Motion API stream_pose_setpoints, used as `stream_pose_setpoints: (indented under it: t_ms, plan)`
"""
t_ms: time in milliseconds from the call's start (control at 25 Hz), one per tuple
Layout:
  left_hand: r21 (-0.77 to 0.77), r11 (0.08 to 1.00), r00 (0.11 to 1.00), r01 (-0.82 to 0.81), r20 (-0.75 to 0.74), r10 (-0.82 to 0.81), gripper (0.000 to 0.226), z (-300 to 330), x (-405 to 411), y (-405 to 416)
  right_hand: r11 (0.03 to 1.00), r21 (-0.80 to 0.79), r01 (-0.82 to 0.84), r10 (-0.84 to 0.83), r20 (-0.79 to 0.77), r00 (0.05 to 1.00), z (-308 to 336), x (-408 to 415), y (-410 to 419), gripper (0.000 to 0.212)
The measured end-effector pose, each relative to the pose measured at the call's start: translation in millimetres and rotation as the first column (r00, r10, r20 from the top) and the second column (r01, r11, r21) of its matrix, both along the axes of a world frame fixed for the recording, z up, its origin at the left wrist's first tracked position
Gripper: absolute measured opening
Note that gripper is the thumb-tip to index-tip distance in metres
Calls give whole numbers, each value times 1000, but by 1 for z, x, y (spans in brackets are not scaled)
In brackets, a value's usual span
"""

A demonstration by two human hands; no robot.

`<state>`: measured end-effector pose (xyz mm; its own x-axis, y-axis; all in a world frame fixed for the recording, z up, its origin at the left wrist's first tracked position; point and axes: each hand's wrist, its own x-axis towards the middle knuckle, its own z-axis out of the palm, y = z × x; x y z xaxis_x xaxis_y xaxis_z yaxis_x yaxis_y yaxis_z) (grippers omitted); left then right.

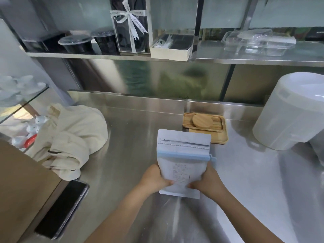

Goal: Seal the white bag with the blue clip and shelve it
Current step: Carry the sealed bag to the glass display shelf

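Observation:
The white bag [182,165] stands upright over the steel counter, its printed label facing me. The blue clip [184,154] runs straight across the bag just below its zipper strip, its end sticking out at the right. My left hand [155,178] grips the bag's lower left side. My right hand [206,181] grips its lower right side. The steel shelf [245,58] runs across the wall above and behind the counter.
A wooden tray with a round lid [205,127] lies just behind the bag. A large white tub [291,109] stands at the right, a cream cloth [73,141] at the left, a dark phone [64,207] near the left edge. Black containers [84,42] and clear boxes [259,41] occupy the shelf.

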<state>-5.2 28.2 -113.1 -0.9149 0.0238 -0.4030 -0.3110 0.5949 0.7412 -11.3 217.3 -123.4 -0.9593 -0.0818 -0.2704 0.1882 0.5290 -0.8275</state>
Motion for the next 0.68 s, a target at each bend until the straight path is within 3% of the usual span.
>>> stream_pose_setpoints:
  t_ms: [120,200,360,680]
  plan:
    - [10,1000,1000,14,-24,-14,46,27,2,-15,998,-24,-60,59,-41,997,25,-4,-9,95]
    - [14,1000,999,11,-36,-10,56,46,8,-29,992,-24,-121,119,-53,991,44,-3,-19,98]
    - [55,998,996,-3,-84,8,53,88,36,-74,960,-19,-281,279,-83,957,89,7,-55,81]
    - [149,988,978,-51,-195,80,56,178,124,-185,826,-64,-560,543,-176,821,188,47,-168,73]
